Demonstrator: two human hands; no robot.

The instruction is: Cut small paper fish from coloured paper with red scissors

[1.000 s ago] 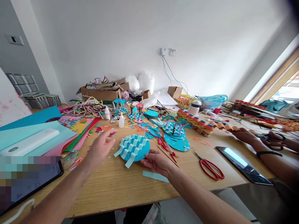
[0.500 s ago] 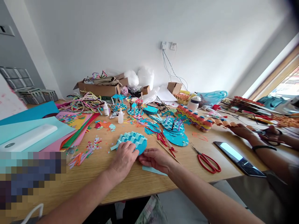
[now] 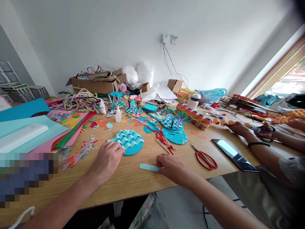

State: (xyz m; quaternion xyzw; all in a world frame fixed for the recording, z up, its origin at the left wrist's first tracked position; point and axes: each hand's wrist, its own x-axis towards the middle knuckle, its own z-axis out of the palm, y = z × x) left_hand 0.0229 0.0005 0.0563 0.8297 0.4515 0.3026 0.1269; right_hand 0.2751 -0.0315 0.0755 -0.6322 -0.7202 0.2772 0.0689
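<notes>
A round blue paper disc [image 3: 133, 150] lies on the table, with rows of wavy light-blue paper strips [image 3: 130, 139] standing on it. My left hand [image 3: 110, 156] is at the disc's lower left edge, its fingers closed together on that edge. To the right and nearer me, a flat light-blue paper strip [image 3: 149, 167] rests on the wood. My right hand [image 3: 170, 167] has its fingertips closed on the strip's right end, and part of that end is hidden beneath them.
Red-handled scissors [image 3: 206, 160] and a tablet [image 3: 234, 155] lie to the right. Red pipe cleaners [image 3: 164, 140], more blue discs [image 3: 175, 136] and glue bottles [image 3: 118, 114] sit farther back. At right, another person's hands [image 3: 243, 129] hold scissors and an orange strip. Coloured sheets [image 3: 26, 125] lie left.
My right hand has left the disc and moved down to the loose strip. My left hand has slid off the disc's top to its left edge, uncovering the wavy rows.
</notes>
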